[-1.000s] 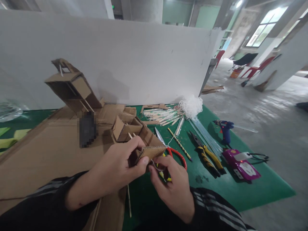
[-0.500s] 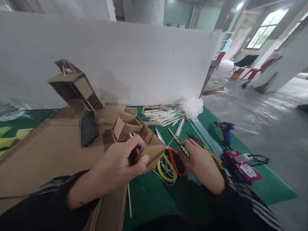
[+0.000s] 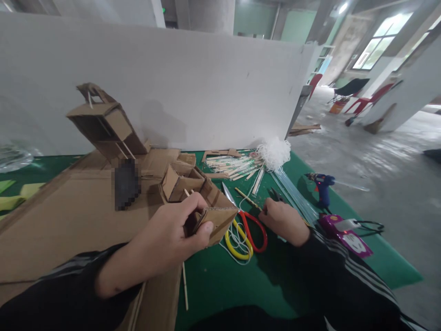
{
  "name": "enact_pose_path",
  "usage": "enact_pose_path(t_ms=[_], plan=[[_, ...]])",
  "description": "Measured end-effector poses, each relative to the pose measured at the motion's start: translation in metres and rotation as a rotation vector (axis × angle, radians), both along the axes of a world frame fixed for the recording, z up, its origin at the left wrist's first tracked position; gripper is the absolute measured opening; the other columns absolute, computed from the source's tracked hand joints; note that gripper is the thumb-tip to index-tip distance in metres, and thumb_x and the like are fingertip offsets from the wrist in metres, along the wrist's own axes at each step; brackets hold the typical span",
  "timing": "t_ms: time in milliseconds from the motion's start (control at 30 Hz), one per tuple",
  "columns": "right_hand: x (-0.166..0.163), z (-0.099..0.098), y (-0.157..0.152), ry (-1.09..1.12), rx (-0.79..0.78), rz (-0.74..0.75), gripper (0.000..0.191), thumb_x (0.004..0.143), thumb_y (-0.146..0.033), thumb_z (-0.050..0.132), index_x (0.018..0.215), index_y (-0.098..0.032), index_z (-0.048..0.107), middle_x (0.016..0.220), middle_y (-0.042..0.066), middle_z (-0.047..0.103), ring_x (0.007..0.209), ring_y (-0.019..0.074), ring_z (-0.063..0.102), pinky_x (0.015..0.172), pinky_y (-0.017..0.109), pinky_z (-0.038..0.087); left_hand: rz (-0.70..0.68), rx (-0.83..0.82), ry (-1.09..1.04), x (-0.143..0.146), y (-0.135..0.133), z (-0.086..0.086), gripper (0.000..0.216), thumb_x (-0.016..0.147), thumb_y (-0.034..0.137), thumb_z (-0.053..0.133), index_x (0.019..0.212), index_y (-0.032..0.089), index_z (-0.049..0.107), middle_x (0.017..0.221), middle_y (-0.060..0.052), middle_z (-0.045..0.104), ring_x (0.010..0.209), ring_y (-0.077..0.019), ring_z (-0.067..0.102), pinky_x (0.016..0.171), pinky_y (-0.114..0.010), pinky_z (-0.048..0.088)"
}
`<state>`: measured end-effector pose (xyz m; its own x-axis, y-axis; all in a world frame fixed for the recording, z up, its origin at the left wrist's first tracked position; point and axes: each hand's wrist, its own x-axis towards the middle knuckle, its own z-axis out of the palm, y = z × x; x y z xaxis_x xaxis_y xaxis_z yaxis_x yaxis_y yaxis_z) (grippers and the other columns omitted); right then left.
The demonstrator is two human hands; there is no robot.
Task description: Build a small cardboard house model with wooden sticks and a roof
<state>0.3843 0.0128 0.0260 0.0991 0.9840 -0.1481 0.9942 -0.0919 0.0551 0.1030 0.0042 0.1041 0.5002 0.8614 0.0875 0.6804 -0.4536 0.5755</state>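
Observation:
My left hand (image 3: 172, 234) is closed round a small cardboard piece (image 3: 217, 220), pinching it between thumb and fingers just above the big cardboard sheet (image 3: 69, 216). My right hand (image 3: 284, 220) rests on the green mat (image 3: 241, 280) further right, fingers curled round a yellow-and-black striped pencil (image 3: 247, 198) whose tip points up and left. Red and yellow scissors (image 3: 243, 227) lie between the two hands, with white string looped over their handles. The black-and-yellow pliers are mostly hidden under my right hand.
A cardboard model (image 3: 103, 124) stands at the back left before a white board (image 3: 172, 82). Wooden sticks (image 3: 230, 166), a white string bundle (image 3: 274, 151), clear glue sticks (image 3: 292, 195), a blue glue gun (image 3: 322, 186) and a purple device (image 3: 344, 234) lie along the right side.
My right hand left the cardboard piece, went right over the scissors to the pencil and closed on it. The left hand has stayed where it was.

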Motion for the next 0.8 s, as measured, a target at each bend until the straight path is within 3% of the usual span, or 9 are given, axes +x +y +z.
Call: enact_pose_path(t_ms=[267, 500, 633, 800], plan=[[0.020, 0.018, -0.022, -0.045, -0.055, 0.058, 0.019, 0.090, -0.029, 0.050, 0.088, -0.017, 0.065, 0.085, 0.013, 0.074, 0.079, 0.0290, 0.072, 0.056, 0.030, 0.029, -0.023, -0.021, 0.005, 0.001, 0.000, 0.001, 0.016, 0.085, 0.038, 0.049, 0.083, 0.022, 0.047, 0.060, 0.008, 0.050, 0.051, -0.0099, 0.046, 0.050, -0.023, 0.033], [0.022, 0.008, -0.033, -0.075, -0.108, 0.146, 0.021, 0.092, -0.030, 0.049, 0.098, -0.017, 0.064, 0.085, 0.013, 0.075, 0.080, 0.0295, 0.073, 0.056, 0.030, 0.031, -0.025, -0.007, -0.016, 0.000, -0.002, -0.003, 0.014, 0.084, 0.036, 0.050, 0.082, 0.022, 0.048, 0.061, 0.008, 0.050, 0.052, -0.0100, 0.045, 0.051, -0.023, 0.033], [0.018, 0.003, -0.026, -0.091, -0.095, 0.145, 0.021, 0.091, -0.021, 0.045, 0.091, -0.015, 0.065, 0.083, 0.015, 0.075, 0.077, 0.0287, 0.073, 0.056, 0.029, 0.030, -0.019, -0.013, -0.015, 0.000, -0.001, -0.003, 0.014, 0.085, 0.036, 0.050, 0.084, 0.023, 0.048, 0.060, 0.009, 0.049, 0.051, -0.0103, 0.045, 0.050, -0.023, 0.033], [0.022, 0.007, -0.028, -0.063, -0.102, 0.162, 0.018, 0.087, -0.023, 0.049, 0.083, -0.015, 0.064, 0.081, 0.016, 0.074, 0.075, 0.0294, 0.072, 0.055, 0.030, 0.028, -0.003, 0.020, -0.001, 0.000, -0.001, -0.001, 0.015, 0.085, 0.038, 0.047, 0.081, 0.023, 0.044, 0.061, 0.008, 0.048, 0.052, -0.0109, 0.044, 0.050, -0.025, 0.032]])
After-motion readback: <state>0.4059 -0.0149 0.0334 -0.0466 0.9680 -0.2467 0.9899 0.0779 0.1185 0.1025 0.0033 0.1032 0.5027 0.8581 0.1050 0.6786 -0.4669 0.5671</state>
